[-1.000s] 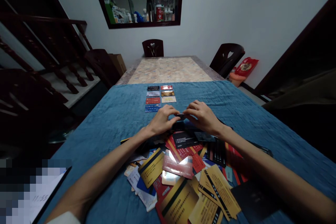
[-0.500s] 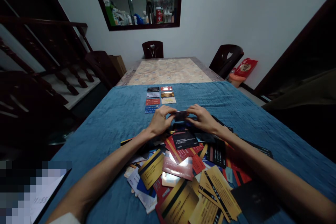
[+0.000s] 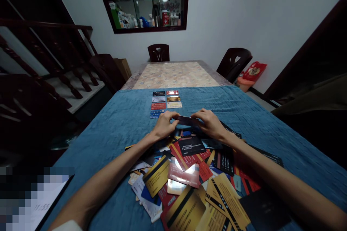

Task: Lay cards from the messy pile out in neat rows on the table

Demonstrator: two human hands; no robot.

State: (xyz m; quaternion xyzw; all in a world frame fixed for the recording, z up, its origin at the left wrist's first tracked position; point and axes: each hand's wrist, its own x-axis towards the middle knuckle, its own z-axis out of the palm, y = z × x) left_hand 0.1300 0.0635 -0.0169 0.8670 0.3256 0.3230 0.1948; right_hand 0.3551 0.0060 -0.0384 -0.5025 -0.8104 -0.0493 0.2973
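A dark card [image 3: 185, 120] is held up between my two hands, tilted so that its face shows only narrowly. My left hand [image 3: 166, 125] pinches its left end, and my right hand [image 3: 208, 122] grips its right end with the fingertips. Below and nearer to me spreads a loose pile of plastic cards, with a gold card [image 3: 185, 207], a red card [image 3: 183, 172] and a black card [image 3: 192, 145] on top. Just beyond my left hand, several cards lie face up in two columns, among them a blue card [image 3: 155, 114] and a white card [image 3: 174, 105].
A blue cloth [image 3: 108, 130] covers the near part of the table, with a patterned tabletop [image 3: 176, 74] beyond. A screen or sheet [image 3: 46, 202], partly pixelated, lies at the lower left. Chairs [image 3: 235, 63] stand around the far end, near a red bag [image 3: 254, 71].
The held card has tipped flatter and shifted slightly left. My right fingers have changed their hold a little on its end. The view has shifted slightly; the laid-out cards stay put.
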